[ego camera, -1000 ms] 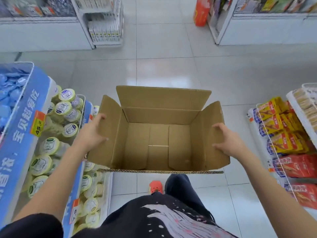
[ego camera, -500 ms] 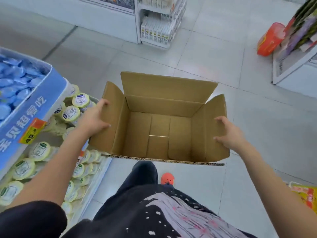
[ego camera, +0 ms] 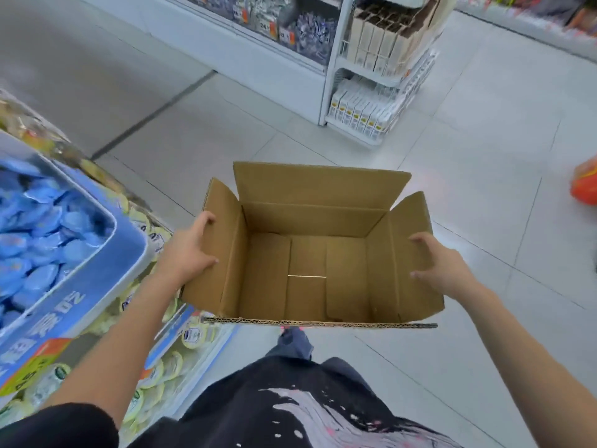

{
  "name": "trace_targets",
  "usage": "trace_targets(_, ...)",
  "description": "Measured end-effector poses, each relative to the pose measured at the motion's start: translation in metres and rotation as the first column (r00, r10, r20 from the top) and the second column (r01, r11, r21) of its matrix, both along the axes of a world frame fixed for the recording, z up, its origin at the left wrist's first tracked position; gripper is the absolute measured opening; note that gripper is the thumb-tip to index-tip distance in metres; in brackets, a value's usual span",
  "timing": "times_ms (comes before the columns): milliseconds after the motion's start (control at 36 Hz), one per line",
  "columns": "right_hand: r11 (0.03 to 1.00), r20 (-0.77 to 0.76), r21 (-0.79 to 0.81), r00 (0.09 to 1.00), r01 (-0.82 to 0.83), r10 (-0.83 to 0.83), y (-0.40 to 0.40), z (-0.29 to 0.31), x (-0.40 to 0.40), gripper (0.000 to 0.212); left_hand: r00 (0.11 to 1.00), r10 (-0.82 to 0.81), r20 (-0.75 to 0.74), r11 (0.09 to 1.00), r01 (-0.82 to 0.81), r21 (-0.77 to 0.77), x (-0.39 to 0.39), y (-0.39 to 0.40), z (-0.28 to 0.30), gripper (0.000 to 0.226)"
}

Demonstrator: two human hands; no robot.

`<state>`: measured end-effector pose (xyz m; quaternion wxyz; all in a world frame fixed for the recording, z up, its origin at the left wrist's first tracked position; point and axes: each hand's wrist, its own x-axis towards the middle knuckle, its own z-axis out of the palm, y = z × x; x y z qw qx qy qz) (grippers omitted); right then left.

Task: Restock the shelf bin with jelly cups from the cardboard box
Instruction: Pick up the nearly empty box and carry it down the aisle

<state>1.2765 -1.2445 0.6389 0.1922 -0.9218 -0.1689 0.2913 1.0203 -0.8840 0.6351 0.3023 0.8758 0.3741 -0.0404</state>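
An open brown cardboard box (ego camera: pixel 307 270) hangs in front of me above the floor, its flaps up and its inside bare. My left hand (ego camera: pixel 190 250) grips the left flap and my right hand (ego camera: pixel 439 263) grips the right flap. Pale yellow-lidded jelly cups (ego camera: pixel 193 334) lie in the lower shelf bin (ego camera: pixel 181 321) at the left, partly behind my left forearm and under the box's corner. More of these cups fill the bin towards the bottom left.
A blue bin (ego camera: pixel 97 279) of blue packets stands above the cups at far left. A white rack of small cartons (ego camera: pixel 365 108) and a long white shelf (ego camera: pixel 258 37) stand ahead. An orange bag (ego camera: pixel 584 182) lies at the right edge. Pale tiled floor surrounds me.
The view has swung left: the snack shelf at right has left the frame and the carton rack has come nearer. Both hands keep their hold on the box flaps.
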Motion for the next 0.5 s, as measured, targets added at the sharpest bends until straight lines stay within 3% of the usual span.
trace_targets(333, 0.979, -0.007, -0.019, 0.979, -0.203, 0.203, 0.165, 0.002, 0.153, 0.065, 0.968, 0.249, -0.039, 0.968, -0.250, -0.028, 0.078, 0.098, -0.009, 0.069)
trace_targets(500, 0.912, -0.048, -0.035, 0.912, -0.410, 0.408, 0.284, -0.028, 0.249, 0.064, 0.900, 0.425, -0.101, 0.900, -0.432, -0.059, 0.130, 0.149, -0.034, 0.070)
